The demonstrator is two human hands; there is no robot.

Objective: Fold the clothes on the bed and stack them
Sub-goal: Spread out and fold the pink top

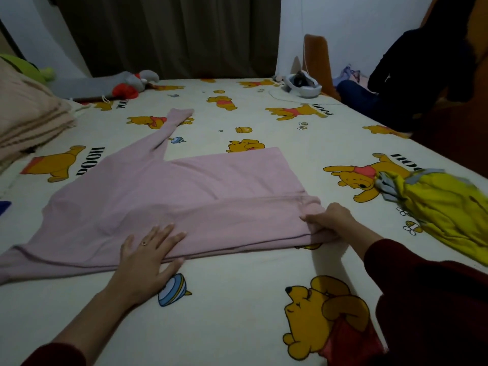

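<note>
Left hand [148,249] lay flat, pinning pink top [169,191]; right hand [326,220] pinched, probably, sleeve cuff beside it. Best: pulled taut, edges aligned.

Head view, downward over bed [237,299]

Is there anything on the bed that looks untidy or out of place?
Yes. The yellow garment lies crumpled in a heap at the right edge of the bed, not folded. The pink top is only half folded: one sleeve still sticks out toward the far side while the hands work on the near edge.
</note>
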